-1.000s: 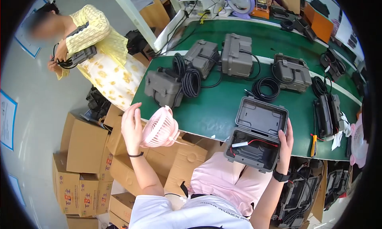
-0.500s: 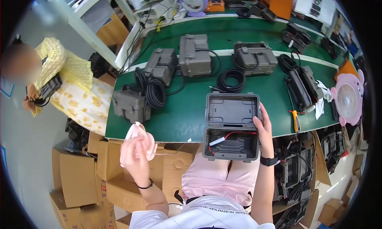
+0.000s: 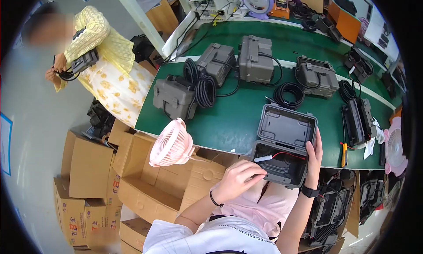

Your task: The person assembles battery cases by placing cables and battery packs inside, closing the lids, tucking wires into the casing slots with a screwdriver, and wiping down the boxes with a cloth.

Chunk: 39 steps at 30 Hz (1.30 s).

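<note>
A grey plastic case (image 3: 287,123) with its lid raised rests by the table's front edge, above my lap. Inside its lower half lies a white connector (image 3: 264,158) on a red wire. My right hand (image 3: 313,159) grips the case along its right side, thumb toward the lid and base. My left hand (image 3: 240,179) is at the front left corner of the case, its fingertips drawn close together over the rim. Whether anything is between those fingertips cannot be made out. To the left, a pink fan (image 3: 172,143) stands at the table edge, untouched.
Several closed grey cases (image 3: 255,62) and coiled black cables (image 3: 288,95) occupy the green table (image 3: 220,130). A screwdriver (image 3: 344,155) lies at right, near another pink fan (image 3: 395,146). Cardboard boxes (image 3: 150,188) stand below. A person in yellow (image 3: 94,33) holds a case at left.
My left hand has left the pink fan and moved right to the case. The view has swung left, and the fan now faces more to the left. My right hand keeps hold of the case.
</note>
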### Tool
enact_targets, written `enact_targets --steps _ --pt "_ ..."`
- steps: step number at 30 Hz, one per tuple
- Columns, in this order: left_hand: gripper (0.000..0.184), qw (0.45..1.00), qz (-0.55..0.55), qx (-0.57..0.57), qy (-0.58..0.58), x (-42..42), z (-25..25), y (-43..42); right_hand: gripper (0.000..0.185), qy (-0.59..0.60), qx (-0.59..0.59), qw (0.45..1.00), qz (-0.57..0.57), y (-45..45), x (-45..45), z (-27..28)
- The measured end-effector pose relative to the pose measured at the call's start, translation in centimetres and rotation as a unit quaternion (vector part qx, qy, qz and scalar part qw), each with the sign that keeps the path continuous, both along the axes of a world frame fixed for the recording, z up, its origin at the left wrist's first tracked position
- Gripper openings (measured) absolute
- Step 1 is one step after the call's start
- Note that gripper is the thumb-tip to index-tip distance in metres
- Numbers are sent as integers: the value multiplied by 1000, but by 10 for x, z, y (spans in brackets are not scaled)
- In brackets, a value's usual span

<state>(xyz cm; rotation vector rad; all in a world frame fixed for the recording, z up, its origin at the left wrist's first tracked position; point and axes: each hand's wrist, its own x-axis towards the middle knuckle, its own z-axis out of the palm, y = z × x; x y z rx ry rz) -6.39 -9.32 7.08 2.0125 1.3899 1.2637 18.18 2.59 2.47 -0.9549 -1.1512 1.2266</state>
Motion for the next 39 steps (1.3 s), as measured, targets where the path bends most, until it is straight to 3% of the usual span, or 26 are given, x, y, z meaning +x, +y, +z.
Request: enact_targets --steps 5,8,10,12,14,16,18,22,29,39 --pt "17 999 27 17 38 -34 35 -15 64 -7 14 1000 12 6 3 -6" --pt "11 972 192 50 126 -86 73 -32 65 -14 5 1000 -5 4 1 -3" --pt "8 946 297 24 125 -124 99 -34 66 -18 9 1000 -6 5 0 -5" --pt "11 925 322 38 196 -167 114 -24 66 -21 14 1000 -1 8 4 -9" --pt "13 912 354 -56 200 -204 116 -11 67 -15 11 1000 0 9 3 -10" --pt "20 909 320 -120 240 -239 105 2 66 -12 13 1000 -1 9 2 -9" --pt "25 933 265 -158 184 -274 70 19 66 -20 19 1000 0 11 3 -10" --pt "32 948 166 -270 37 -274 61 33 67 -18 20 1000 -1 10 1 -7" --pt "14 946 183 -266 1 -285 46 43 68 -15 22 1000 2 11 2 -9" --pt "12 957 235 -151 -71 -252 73 26 68 -6 24 1000 -1 13 3 -13"
